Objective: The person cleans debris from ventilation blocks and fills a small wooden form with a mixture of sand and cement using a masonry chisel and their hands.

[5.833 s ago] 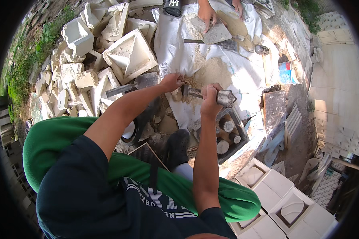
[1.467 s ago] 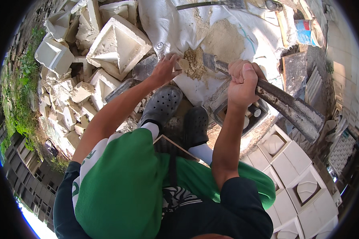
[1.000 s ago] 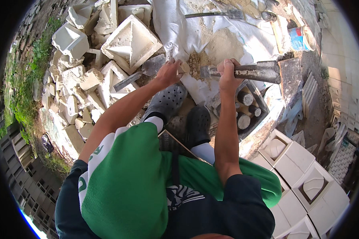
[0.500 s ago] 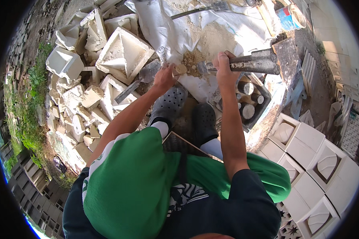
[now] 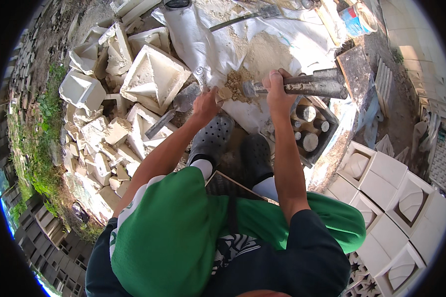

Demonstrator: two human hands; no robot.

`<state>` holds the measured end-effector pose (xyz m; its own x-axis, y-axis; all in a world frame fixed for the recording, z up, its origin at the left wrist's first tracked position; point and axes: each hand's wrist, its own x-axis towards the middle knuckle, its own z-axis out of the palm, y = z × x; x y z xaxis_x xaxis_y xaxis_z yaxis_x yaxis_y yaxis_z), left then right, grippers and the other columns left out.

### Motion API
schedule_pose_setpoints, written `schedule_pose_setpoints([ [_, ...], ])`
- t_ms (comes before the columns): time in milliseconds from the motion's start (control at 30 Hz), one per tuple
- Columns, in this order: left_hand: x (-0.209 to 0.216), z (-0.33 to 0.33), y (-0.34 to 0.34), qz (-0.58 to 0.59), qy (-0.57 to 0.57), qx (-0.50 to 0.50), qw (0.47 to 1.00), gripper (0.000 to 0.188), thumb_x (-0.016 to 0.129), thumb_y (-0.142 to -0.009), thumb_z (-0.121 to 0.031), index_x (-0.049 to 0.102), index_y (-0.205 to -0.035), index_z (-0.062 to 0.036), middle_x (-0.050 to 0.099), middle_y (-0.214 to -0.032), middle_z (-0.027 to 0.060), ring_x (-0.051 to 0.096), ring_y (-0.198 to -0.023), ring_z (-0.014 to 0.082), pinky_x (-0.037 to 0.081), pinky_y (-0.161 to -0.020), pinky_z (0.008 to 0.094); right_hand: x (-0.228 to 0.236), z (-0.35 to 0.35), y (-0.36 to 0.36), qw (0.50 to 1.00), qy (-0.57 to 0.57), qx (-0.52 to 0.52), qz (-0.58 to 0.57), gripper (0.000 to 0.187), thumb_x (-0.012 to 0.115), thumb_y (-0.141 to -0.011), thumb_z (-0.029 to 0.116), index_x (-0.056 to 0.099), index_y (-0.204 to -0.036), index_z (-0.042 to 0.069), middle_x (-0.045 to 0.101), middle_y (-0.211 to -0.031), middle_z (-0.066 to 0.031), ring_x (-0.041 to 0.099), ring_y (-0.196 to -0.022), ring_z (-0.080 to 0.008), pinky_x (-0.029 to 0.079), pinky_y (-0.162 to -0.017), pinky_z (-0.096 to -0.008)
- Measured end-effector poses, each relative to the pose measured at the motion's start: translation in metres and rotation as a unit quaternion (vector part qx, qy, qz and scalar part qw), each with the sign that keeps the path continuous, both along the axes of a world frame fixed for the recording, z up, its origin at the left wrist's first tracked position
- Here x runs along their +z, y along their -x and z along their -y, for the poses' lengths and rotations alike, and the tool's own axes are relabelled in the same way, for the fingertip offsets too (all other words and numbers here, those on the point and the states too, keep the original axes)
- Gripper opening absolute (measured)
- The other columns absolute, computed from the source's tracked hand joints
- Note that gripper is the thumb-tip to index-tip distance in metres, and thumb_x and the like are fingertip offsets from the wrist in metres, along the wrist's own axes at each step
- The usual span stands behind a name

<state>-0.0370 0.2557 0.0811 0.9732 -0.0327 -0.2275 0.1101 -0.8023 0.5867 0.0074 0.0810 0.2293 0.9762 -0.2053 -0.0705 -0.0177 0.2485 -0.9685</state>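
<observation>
My left hand [image 5: 206, 105] is closed, its fingertips at a small round tan piece [image 5: 224, 93] that it seems to pinch. My right hand [image 5: 277, 89] is wrapped round a long dust-covered tool [image 5: 314, 86]. This has a flat metal end [image 5: 251, 89] pointing left and a thicker dark body to the right; its exact kind does not show. Between the hands lies a small heap of tan crumbs [image 5: 237, 81] on a white plastic sheet [image 5: 248, 110]. Left of my left hand rests a grey trowel [image 5: 187, 97], its handle toward me.
Broken white cast blocks [image 5: 157, 78] are piled on the left. A dark tray [image 5: 335, 117] with several cylinders sits right of my shoes [image 5: 212, 134]. Patterned white blocks [image 5: 389, 175] are stacked at lower right. A long-handled tool [image 5: 243, 19] and a blue-and-white bucket [image 5: 358, 21] lie farther off.
The whole view has shifted slightly, bringing a dark object in at the top edge. Both hands keep nearly the same places and grips.
</observation>
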Motion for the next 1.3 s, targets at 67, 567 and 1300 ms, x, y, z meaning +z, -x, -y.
schedule_pose_setpoints([
  [67, 0.004, 0.002, -0.003, -0.012, -0.005, -0.012, 1.000, 0.046, 0.072, -0.075, -0.025, 0.052, -0.114, -0.0114, 0.056, -0.107, 0.0176, 0.061, -0.088, 0.0397, 0.050, -0.075, 0.0478, -0.040, 0.005, 0.001, 1.000, 0.027, 0.005, 0.010, 0.024, 0.053, -0.085, 0.004, 0.042, -0.063, 0.007, 0.036, -0.057, 0.0028, 0.032, -0.050, -0.0071, 0.029, -0.048, -0.0262],
  [567, 0.002, -0.001, -0.002, 0.028, -0.004, -0.035, 0.999, 0.046, 0.073, -0.074, -0.026, 0.051, -0.112, -0.0106, 0.057, -0.104, 0.0183, 0.060, -0.090, 0.0399, 0.047, -0.077, 0.0483, -0.079, -0.012, 0.000, 0.997, 0.037, 0.028, 0.060, 0.026, 0.050, -0.088, 0.007, 0.042, -0.063, 0.006, 0.038, -0.056, 0.0024, 0.033, -0.052, -0.0063, 0.026, -0.048, -0.0251],
  [1300, -0.001, -0.012, -0.007, -0.017, -0.016, -0.017, 1.000, 0.047, 0.073, -0.071, -0.030, 0.053, -0.110, -0.0127, 0.059, -0.103, 0.0135, 0.062, -0.090, 0.0346, 0.046, -0.079, 0.0465, -0.009, 0.009, -0.014, 0.996, -0.034, 0.074, 0.024, 0.039, 0.051, -0.091, 0.014, 0.034, -0.056, 0.010, 0.031, -0.052, 0.0018, 0.029, -0.049, -0.0113, 0.028, -0.053, -0.0289],
])
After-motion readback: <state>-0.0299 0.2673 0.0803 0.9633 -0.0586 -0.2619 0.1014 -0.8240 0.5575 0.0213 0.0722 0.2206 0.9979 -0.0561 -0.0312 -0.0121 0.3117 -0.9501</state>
